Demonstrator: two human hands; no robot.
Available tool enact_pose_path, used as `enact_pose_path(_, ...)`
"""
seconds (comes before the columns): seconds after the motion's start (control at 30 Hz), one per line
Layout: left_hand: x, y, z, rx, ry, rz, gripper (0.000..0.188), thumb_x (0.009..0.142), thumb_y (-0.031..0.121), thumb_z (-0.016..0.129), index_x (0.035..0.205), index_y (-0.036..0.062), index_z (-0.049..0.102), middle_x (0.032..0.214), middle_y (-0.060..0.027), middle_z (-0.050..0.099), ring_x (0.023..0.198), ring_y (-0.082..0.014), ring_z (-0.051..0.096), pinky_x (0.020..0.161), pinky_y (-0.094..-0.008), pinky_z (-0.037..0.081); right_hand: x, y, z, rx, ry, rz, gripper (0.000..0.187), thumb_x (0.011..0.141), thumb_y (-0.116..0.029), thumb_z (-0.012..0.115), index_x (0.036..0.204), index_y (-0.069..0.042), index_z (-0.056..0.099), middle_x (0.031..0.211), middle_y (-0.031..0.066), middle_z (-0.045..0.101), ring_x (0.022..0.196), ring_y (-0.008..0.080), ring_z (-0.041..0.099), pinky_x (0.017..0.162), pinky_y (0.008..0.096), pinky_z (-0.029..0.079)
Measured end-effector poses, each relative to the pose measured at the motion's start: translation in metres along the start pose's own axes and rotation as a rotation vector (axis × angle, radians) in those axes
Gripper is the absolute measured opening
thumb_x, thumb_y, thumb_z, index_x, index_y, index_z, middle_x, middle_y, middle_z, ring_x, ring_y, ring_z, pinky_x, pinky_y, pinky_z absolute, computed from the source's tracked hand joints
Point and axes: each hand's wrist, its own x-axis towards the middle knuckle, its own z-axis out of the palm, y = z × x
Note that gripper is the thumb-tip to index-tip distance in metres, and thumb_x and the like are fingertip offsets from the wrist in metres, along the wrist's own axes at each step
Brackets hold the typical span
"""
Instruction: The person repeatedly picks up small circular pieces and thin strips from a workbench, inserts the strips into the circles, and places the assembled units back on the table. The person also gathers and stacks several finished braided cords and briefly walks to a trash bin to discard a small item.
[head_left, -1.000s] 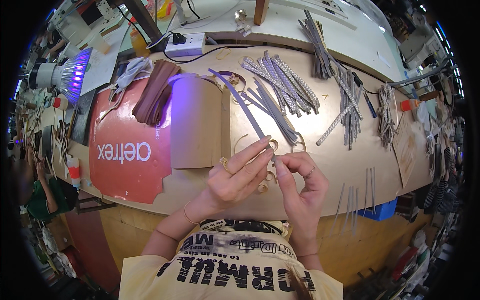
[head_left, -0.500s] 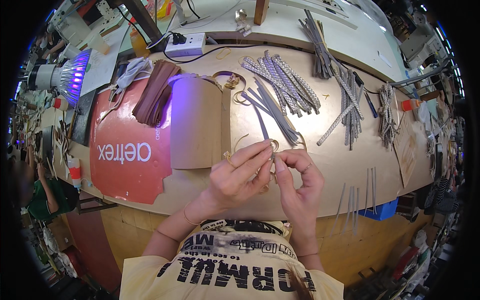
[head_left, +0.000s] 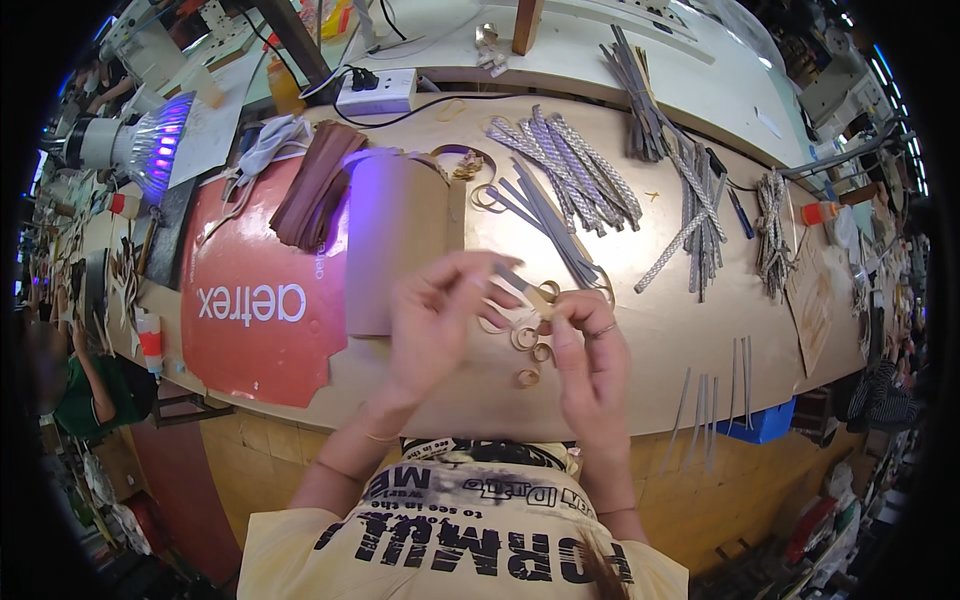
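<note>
Slanting narrow gray strip (head_left: 517, 281) w/ tan lwr end

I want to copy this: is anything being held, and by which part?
A grey strip: the right hand pinches its lower right end. The left hand is blurred near the other end; its hold can't be told.

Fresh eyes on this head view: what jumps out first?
The big red sheet at left, near the violet-glowing lamp at far left. Then, front centre, the right hand pinching a grey strip, with the blurred left hand at its other end. Beyond them, a pile of silvery braided bands.
</note>
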Motion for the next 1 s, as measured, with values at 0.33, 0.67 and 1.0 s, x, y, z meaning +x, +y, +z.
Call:
enact_pose_path(0.33, 0.015, 0.029, -0.165, -0.989, 0.114, 0.034, 0.035, 0.098, 0.000, 0.046, 0.130, -0.0138, 0.043, 0.128, -0.0270, 0.055, 0.107, -0.0282, 0.065, 0.088, -0.0290, 0.060, -0.036, 0.009, -0.098, 0.788, 0.279, 0.170, 0.021, 0.096, -0.021, 0.049, 0.109, -0.006, 0.055, 0.112, 0.0079, 0.057, 0.092, 0.0156, 0.053, 0.075, 0.0289, 0.044)
enact_pose_path(0.67, -0.022, 0.055, -0.219, -0.699, -0.082, 0.213, 0.035, 0.100, 0.006, 0.041, 0.125, -0.0184, 0.045, 0.126, -0.0281, 0.058, 0.114, -0.0338, 0.062, 0.102, -0.0395, 0.054, -0.052, 0.084, -0.009, -0.313, -0.013, 0.169, 0.023, 0.091, -0.022, 0.056, 0.100, -0.002, 0.065, 0.100, 0.0156, 0.066, 0.073, 0.0298, 0.065, 0.075, 0.0398, 0.054)
enact_pose_path(1.0, 0.007, 0.079, -0.153, -0.524, -0.360, 0.142, 0.031, 0.102, 0.006, 0.035, 0.120, -0.0183, 0.043, 0.131, -0.0304, 0.052, 0.119, -0.0358, 0.059, 0.105, -0.0419, 0.052, -0.058, 0.109, 0.073, -0.943, 0.330, -0.378, 0.013, 0.082, -0.018, 0.058, 0.082, -0.008, 0.067, 0.085, 0.0083, 0.061, 0.089, 0.0233, 0.063, 0.075, 0.0408, 0.046)
